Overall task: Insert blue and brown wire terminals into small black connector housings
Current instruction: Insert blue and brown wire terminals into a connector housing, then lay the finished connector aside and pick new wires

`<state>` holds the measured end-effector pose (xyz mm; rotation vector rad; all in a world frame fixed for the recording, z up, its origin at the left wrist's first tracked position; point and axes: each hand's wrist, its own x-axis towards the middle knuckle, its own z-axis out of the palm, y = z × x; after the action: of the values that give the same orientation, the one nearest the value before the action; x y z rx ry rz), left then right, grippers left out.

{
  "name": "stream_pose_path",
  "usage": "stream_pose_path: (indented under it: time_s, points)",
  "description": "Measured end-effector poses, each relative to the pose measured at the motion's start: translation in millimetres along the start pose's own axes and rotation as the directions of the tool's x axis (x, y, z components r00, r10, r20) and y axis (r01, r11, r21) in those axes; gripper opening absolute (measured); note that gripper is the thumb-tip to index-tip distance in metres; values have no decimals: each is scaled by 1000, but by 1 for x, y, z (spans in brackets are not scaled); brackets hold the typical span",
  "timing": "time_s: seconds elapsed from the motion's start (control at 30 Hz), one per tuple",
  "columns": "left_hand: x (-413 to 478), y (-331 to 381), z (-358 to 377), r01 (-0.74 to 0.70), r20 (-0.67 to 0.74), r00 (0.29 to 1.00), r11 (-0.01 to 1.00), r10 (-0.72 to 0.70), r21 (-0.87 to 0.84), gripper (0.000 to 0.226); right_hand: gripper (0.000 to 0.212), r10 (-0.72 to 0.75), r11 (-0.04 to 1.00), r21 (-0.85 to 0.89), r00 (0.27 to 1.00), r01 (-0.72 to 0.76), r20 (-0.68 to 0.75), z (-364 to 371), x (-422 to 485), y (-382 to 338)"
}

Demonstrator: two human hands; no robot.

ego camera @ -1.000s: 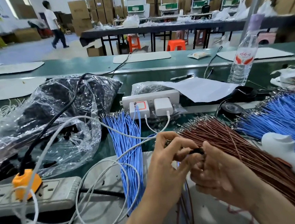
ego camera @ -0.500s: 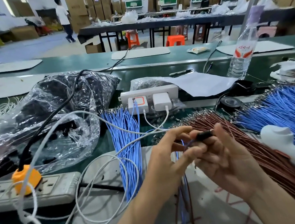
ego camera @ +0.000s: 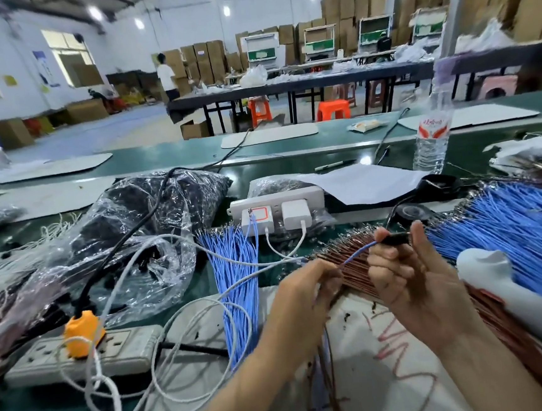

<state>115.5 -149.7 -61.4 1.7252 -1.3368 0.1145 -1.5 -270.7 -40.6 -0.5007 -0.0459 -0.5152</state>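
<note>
My right hand (ego camera: pixel 410 278) is raised above the bench and pinches a small black connector housing (ego camera: pixel 395 239) between thumb and fingertips. A blue wire (ego camera: pixel 357 252) runs from the housing's left end down to my left hand (ego camera: pixel 307 295), which pinches it. More blue and brown wires hang below my left hand. A fan of brown wires (ego camera: pixel 342 248) lies under both hands. One bundle of blue wires (ego camera: pixel 234 274) lies to the left, another blue bundle (ego camera: pixel 510 217) to the right.
A white power strip with two chargers (ego camera: pixel 276 209) stands behind the wires. A grey power strip with an orange plug (ego camera: pixel 84 333), white cables and plastic bags (ego camera: pixel 128 237) crowd the left. A water bottle (ego camera: pixel 431 139), black tape roll (ego camera: pixel 411 212) and white object (ego camera: pixel 499 280) sit right.
My hands have drawn apart: the right lifted the housing up and right, the left slid down along the blue wire, now stretched between them. My head has tilted up.
</note>
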Motion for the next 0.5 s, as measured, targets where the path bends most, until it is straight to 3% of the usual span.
stream_pose_path:
  time_s: [0.1, 0.23, 0.33, 0.5]
  points:
    - [19, 4, -7, -27, 14, 1000, 999, 26, 44, 8, 40, -98, 986, 123, 987, 113, -125, -3, 0, -14]
    - [51, 34, -32, -129, 10, 992, 980, 130, 149, 13, 25, -200, 953, 173, 944, 250, -261, -8, 1, -25]
    - [63, 58, -64, -209, 45, 978, 952, 204, 223, 11, 34, -220, 925, 229, 919, 302, -327, -11, 2, -29]
    - [38, 89, -103, -184, 224, 967, 939, 120, 292, 8, 46, -216, 936, 168, 882, 309, -419, -12, 4, -29]
